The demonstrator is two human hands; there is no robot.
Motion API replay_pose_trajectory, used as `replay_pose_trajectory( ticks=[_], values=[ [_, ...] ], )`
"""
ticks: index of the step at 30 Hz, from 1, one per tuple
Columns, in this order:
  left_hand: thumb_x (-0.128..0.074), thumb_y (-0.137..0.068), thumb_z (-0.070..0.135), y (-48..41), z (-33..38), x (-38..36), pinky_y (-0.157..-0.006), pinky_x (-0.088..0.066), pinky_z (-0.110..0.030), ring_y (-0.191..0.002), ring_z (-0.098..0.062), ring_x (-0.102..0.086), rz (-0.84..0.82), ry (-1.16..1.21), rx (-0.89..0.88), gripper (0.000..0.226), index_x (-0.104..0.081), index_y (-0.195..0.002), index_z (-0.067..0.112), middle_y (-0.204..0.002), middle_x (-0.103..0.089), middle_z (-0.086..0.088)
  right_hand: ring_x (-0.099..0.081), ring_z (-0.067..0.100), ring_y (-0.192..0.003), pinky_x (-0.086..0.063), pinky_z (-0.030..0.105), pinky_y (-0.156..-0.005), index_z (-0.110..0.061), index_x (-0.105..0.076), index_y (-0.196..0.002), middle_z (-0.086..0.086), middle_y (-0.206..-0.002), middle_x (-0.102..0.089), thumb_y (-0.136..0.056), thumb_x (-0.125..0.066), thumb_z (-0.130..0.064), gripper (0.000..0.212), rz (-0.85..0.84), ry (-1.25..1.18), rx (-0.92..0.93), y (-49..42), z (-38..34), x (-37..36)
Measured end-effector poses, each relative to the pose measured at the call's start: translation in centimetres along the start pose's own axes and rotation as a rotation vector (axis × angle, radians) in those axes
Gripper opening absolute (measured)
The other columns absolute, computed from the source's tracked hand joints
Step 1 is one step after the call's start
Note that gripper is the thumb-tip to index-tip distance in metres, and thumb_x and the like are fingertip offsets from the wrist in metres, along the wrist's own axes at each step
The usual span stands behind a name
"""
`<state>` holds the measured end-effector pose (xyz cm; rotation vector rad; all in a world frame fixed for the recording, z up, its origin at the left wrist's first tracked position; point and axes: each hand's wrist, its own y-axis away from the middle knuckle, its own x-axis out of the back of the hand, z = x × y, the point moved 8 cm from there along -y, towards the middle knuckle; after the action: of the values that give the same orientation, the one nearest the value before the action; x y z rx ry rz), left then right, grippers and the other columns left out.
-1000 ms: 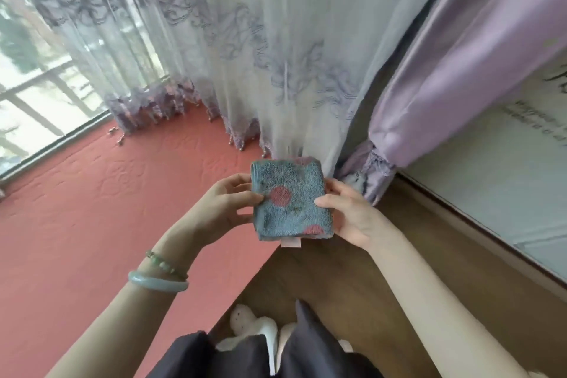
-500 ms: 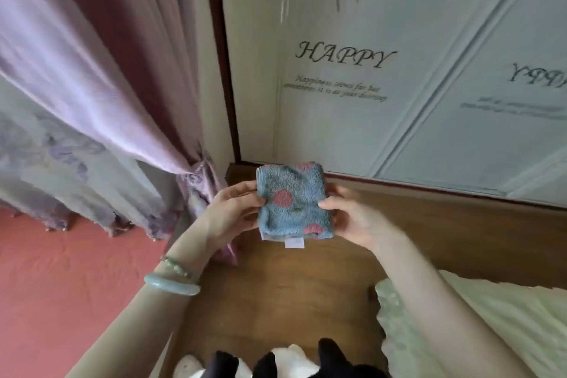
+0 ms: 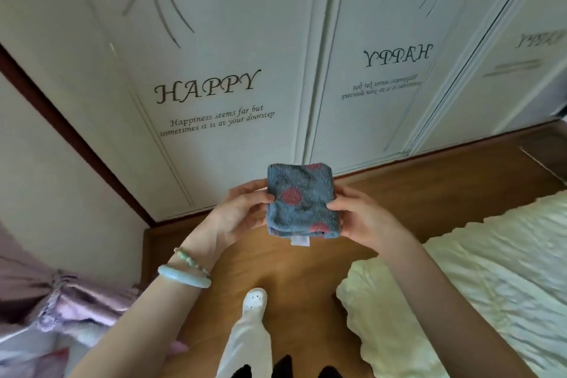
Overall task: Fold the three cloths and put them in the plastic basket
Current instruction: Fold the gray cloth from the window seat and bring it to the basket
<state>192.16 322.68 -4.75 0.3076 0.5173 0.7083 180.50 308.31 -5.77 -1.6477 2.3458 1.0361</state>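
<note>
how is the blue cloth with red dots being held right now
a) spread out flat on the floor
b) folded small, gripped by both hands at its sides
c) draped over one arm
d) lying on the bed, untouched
b: the folded blue cloth is up in the air over the wooden floor, with the left hand pinching its left edge and the right hand pinching its right edge.

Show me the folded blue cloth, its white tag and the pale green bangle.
folded blue cloth (image 3: 302, 202): head view, middle of its front face.
white tag (image 3: 299, 240): head view, centre of the tag below the cloth's lower edge.
pale green bangle (image 3: 184, 279): head view, band's top on the left wrist.
</note>
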Motion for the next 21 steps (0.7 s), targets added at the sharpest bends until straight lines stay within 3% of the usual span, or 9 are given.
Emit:
replay_pose_trajectory(
  ticks=[4, 8, 12, 16, 21],
  values=[
    [-0.053, -0.086, -0.006, -7.6, 3.0, -1.9, -0.086, -0.053, -0.044, -0.097, -0.031, -0.057, -0.095, -0.053, 0.05, 0.038, -0.055, -0.124, 0.001, -0.104, -0.063, -0.019, -0.059, 0.036, -0.113, -0.054, 0.05, -0.081, -0.008, -0.059, -0.118, 0.019, -0.122, -0.061, -0.067, -0.068, 0.001, 0.053, 0.102, -0.08, 0.061, -3.1, -4.2, 3.4],
    [-0.054, -0.084, -0.008, -15.4, 6.8, -4.3, -0.092, -0.043, -0.049, -0.095, -0.035, -0.041, -0.238, -0.087, 0.098, 0.035, -0.064, -0.115, 0.003, -0.105, -0.047, -0.019, -0.06, 0.032, -0.106, -0.057, 0.04, -0.071, -0.005, -0.046, -0.13, 0.019, -0.119, -0.056, -0.077, -0.067, -0.003, 0.057, 0.215, -0.066, 0.113, -5.9, -8.7, 5.7],
    [-0.057, -0.082, -0.007, -21.8, 10.2, -7.1, -0.074, -0.059, -0.039, -0.084, -0.025, -0.069, -0.362, -0.129, 0.124, 0.032, -0.071, -0.106, 0.009, -0.096, -0.071, -0.013, -0.061, 0.03, -0.1, -0.059, 0.036, -0.069, -0.004, -0.045, -0.131, 0.016, -0.112, -0.057, -0.088, -0.054, 0.0, 0.044, 0.342, -0.148, 0.195, -8.0, -12.3, 8.1],
    [-0.057, -0.083, -0.004, -26.7, 11.4, -10.3, -0.065, -0.057, -0.035, -0.084, -0.022, -0.066, -0.42, -0.191, 0.198, 0.035, -0.068, -0.112, 0.012, -0.094, -0.071, -0.008, -0.061, 0.03, -0.102, -0.058, 0.033, -0.067, -0.006, -0.047, -0.129, 0.016, -0.114, -0.057, -0.086, -0.058, -0.004, 0.044, 0.419, -0.203, 0.227, -8.8, -14.8, 10.6],
    [-0.055, -0.086, -0.003, -31.9, 11.3, -15.3, -0.062, -0.057, -0.034, -0.076, -0.019, -0.068, -0.546, -0.255, 0.268, 0.034, -0.068, -0.111, 0.015, -0.089, -0.073, -0.006, -0.057, 0.033, -0.109, -0.056, 0.034, -0.068, -0.004, -0.044, -0.132, 0.016, -0.117, -0.054, -0.071, -0.07, -0.013, 0.067, 0.476, -0.248, 0.279, -9.6, -17.2, 15.0]
  ],
)
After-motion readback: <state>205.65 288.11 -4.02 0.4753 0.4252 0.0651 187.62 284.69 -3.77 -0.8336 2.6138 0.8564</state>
